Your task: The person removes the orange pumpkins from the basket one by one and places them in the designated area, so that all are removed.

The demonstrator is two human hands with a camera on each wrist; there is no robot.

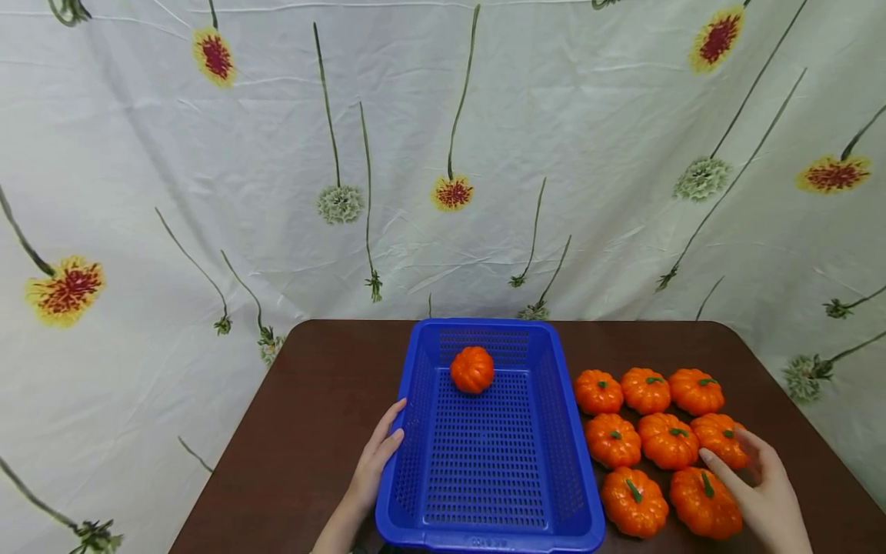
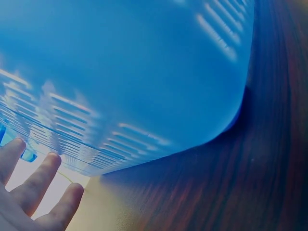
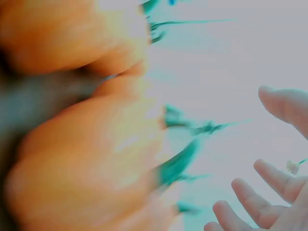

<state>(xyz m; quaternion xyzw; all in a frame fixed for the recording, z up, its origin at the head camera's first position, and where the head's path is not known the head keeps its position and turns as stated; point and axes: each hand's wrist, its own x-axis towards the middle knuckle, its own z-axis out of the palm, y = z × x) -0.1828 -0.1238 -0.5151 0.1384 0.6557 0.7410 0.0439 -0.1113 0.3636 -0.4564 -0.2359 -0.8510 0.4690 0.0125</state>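
A blue plastic basket (image 1: 594,504) with slotted walls and floor stands on the table, one small orange pumpkin (image 1: 472,370) inside near its far end. My left hand (image 1: 368,469) is at the basket's left side, fingertips right at the rim; the left wrist view shows its fingers (image 2: 39,185) extended beside the basket wall (image 2: 125,86). On the right, my right hand (image 1: 768,488) reaches over an orange pumpkin (image 1: 718,437) with a green stem, thumb and fingers spread around its near side. In the right wrist view, pumpkins (image 3: 91,163) appear blurred and large, apart from the spread fingers (image 3: 250,197).
Several more orange pumpkins (image 1: 667,440) sit close together in rows right of the basket. The dark brown table (image 1: 304,408) has rounded far corners. Behind it hangs a white cloth (image 1: 415,254) printed with flowers.
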